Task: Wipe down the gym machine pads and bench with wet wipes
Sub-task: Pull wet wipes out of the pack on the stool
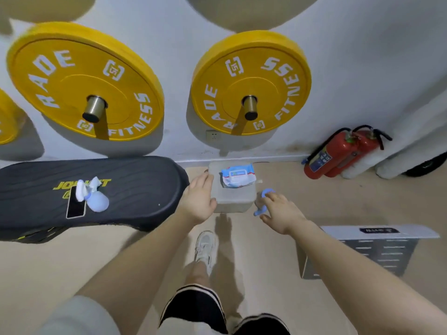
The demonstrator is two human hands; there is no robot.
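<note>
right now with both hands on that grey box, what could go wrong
1. The wet wipes pack lies loose on the grey box; if the left hand and right hand tilt the box, it may slide off.
2. The phone and small spray bottle lie on the black bench pad; wiping could knock them off.

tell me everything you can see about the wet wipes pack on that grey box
The wet wipes pack is a soft, crinkled plastic pouch, white and blue with a blue label panel on top; its print is too blurred to read. It lies flat on the far part of the grey box's top, near the wall. Neither hand touches it: the left hand rests against the box's left side, and the right hand is off to the box's right at a blue object.
</note>
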